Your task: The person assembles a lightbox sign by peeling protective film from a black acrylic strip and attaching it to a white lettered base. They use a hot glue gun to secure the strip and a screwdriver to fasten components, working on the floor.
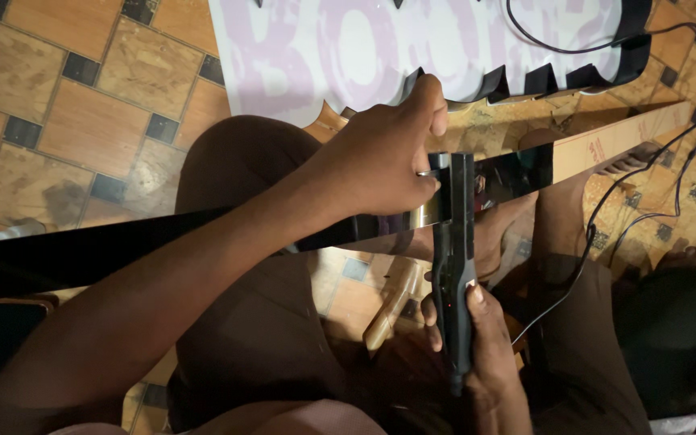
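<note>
A long glossy black strip (82,254) runs across the view from the lower left to the right, where a brown paper-backed stretch (614,145) continues. My left hand (380,157) grips the strip near its middle, fingers curled over its top edge. My right hand (477,346) holds a dark hand tool (453,258) upright; the tool's top end meets the strip right beside my left hand's fingers. I sit on the floor with my knees below the strip.
A large white and pink sign piece with black raised sides (428,48) lies on the tiled floor (82,97) ahead. Black cables (606,217) trail across the right side. A wooden-handled object (392,306) lies between my legs.
</note>
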